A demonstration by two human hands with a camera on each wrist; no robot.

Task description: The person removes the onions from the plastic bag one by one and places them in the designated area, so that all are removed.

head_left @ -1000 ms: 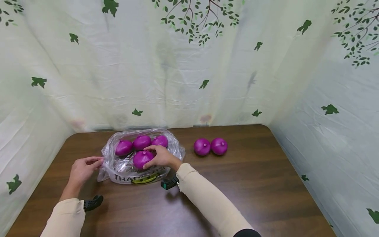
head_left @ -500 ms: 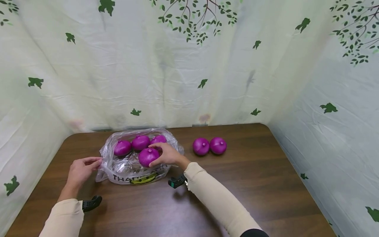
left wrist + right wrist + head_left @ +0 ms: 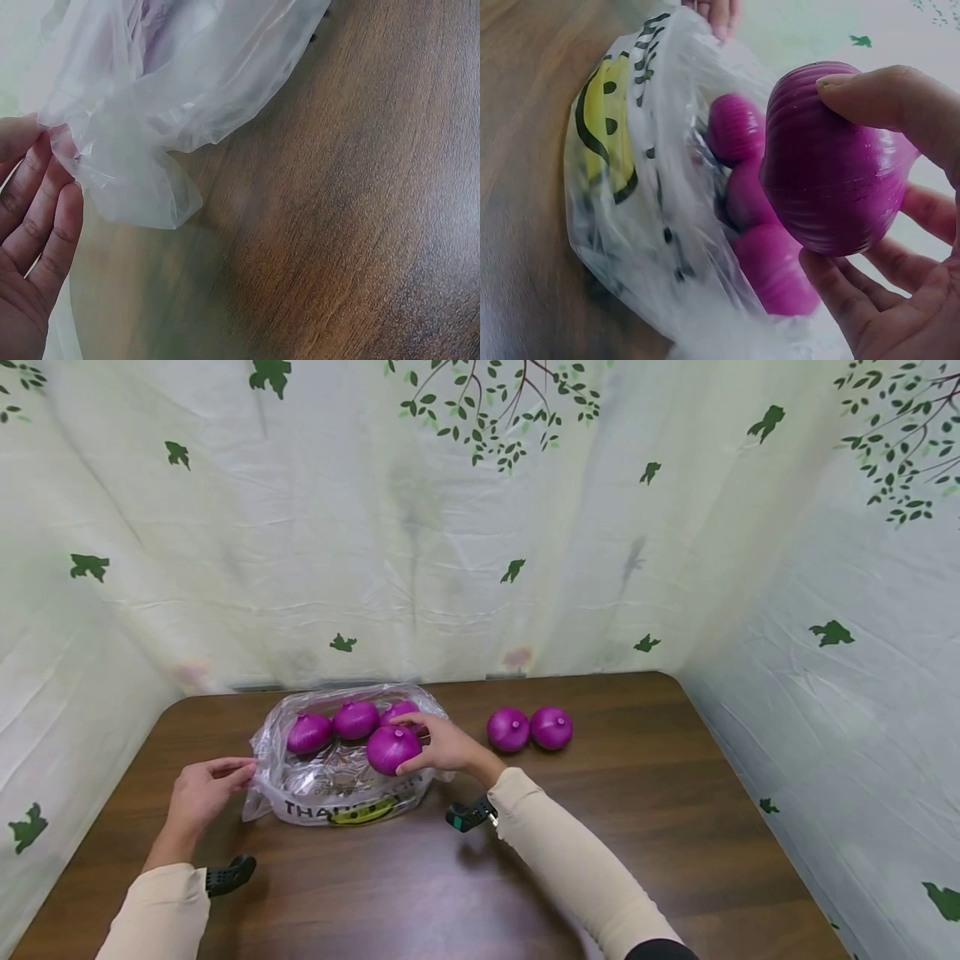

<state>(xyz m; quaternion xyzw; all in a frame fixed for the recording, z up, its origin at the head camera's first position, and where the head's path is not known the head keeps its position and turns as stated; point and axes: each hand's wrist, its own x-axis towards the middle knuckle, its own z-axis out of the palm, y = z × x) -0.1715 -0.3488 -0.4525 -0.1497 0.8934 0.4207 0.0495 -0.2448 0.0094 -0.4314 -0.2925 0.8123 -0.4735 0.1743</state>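
1. Six purple onions in all: three inside the clear plastic bag [image 3: 337, 777], two [image 3: 529, 729] side by side on the desk [image 3: 600, 827] right of it.
2. One onion [image 3: 392, 749] gripped in the right hand [image 3: 446, 747], above the bag's mouth.
3. Bag's left edge pinched by the left hand [image 3: 198, 793].

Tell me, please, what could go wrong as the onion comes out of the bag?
1. The right hand holds the onion only with its fingers, so the smooth skin could slip.
2. The left hand only pinches a thin fold of the bag; it might tear or pull free.
3. Three onions left inside might roll out onto the table.
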